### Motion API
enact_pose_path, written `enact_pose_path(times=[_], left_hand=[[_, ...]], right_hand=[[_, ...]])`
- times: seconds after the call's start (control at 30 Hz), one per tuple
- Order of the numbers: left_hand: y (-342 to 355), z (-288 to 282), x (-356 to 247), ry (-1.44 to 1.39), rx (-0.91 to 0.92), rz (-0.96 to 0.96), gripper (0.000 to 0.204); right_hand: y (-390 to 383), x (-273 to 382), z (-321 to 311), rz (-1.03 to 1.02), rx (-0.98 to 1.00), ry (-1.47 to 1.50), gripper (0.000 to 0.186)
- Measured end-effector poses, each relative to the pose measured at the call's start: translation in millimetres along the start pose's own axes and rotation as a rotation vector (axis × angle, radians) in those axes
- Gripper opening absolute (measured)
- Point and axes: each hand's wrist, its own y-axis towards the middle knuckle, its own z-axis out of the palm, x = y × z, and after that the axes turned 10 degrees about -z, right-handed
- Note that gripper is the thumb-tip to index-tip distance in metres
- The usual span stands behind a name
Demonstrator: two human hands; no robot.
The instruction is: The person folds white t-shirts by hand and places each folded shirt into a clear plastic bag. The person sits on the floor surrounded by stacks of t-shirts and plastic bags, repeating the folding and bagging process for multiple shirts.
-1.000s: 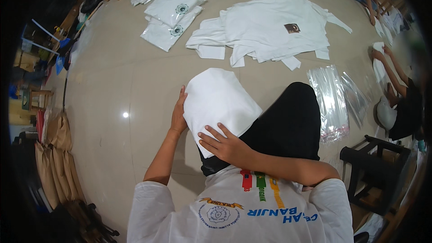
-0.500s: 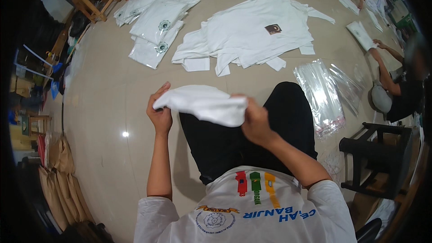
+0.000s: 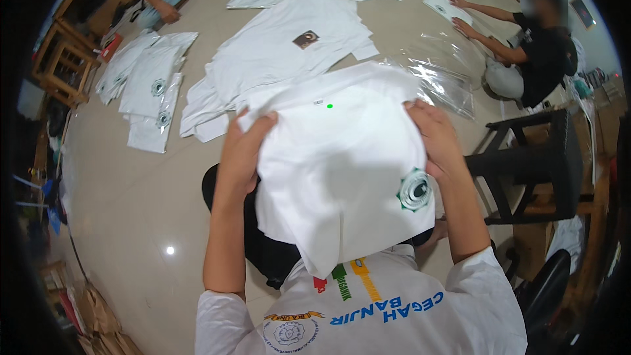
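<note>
A white T-shirt (image 3: 322,158) with a round green-and-black emblem on one side and a small green dot sticker near the neck is spread out over my lap. My left hand (image 3: 242,148) grips its left edge near the shoulder, thumb on top. On the opposite edge, my right hand (image 3: 437,135) holds the cloth, with its fingers partly behind the fabric. The lower end of the shirt hangs loosely toward me. Beyond it, a pile of white shirts (image 3: 263,52) lies on the floor, with a dark square patch on the top one.
Folded shirts in clear bags (image 3: 154,79) are stacked at the left. Clear plastic bags (image 3: 447,89) lie to the right of the pile. A black stool (image 3: 526,164) stands close on my right. A co-worker (image 3: 539,52) sits at the right, hands on a folded white shirt (image 3: 447,6).
The white shirt, bunched and narrow before, is now opened out flat and nearer to me, emblem showing. My hands have moved farther apart. The whole view has turned toward the right.
</note>
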Motion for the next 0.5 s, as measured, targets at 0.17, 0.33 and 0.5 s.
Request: enact_pose_path(times=[0.17,0.33,0.5], left_hand=[[86.2,-7.3,140.0,0.71,-0.134,-0.026,0.07],[-34.5,5.3,152.2,0.986,-0.174,0.222,0.048],[-103.0,9.2,159.5,0.934,-0.096,0.091,0.035]], right_hand=[[39.0,-138.8,-83.2,0.082,-0.122,-0.558,0.041],[-78.5,-133.9,-82.7,-0.091,-0.125,-0.759,0.039],[-119.7,-148.5,-80.2,-0.161,-0.259,-0.721,0.036]])
